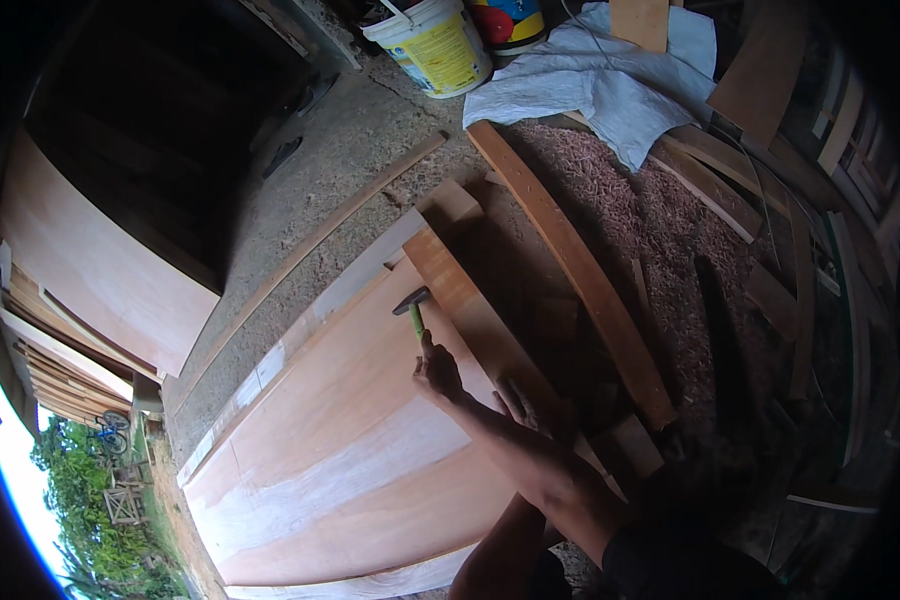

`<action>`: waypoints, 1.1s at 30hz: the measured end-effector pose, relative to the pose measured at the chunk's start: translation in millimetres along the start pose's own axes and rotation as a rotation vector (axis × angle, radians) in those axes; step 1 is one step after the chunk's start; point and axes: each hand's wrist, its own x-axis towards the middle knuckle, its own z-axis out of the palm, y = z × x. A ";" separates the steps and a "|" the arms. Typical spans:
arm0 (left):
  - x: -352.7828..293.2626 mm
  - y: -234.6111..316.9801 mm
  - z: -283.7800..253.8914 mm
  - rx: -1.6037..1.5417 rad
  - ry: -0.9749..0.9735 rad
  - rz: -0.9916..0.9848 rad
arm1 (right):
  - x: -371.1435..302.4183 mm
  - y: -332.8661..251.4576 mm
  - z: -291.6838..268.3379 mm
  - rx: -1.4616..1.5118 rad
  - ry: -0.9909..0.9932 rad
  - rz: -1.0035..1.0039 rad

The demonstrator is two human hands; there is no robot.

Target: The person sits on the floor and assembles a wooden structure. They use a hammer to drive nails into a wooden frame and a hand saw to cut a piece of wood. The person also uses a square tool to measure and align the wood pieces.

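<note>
My right hand [438,372] is closed round the green handle of a hammer [412,302]. The dark hammer head is just above a pale plywood panel [330,400], close to a thick wooden plank [475,305] along the panel's right side. My left hand [516,402], partly hidden behind my right forearm, has its fingers over that plank and grips it. The panel is long, with a whitish streak down its length. Thin wooden strips edge the panel on its far left side.
A curved brown board [570,270] lies to the right, beside wood shavings [620,200]. A yellow-and-white bucket [433,50] and a white sheet [590,75] are at the back. Another plywood sheet [100,260] leans at left; a long strip [320,230] lies on the floor.
</note>
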 end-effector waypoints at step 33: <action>48.0 -7.5 -15.2 0.294 0.009 0.092 | -350.2 -8.4 -257.5 0.403 -0.661 0.472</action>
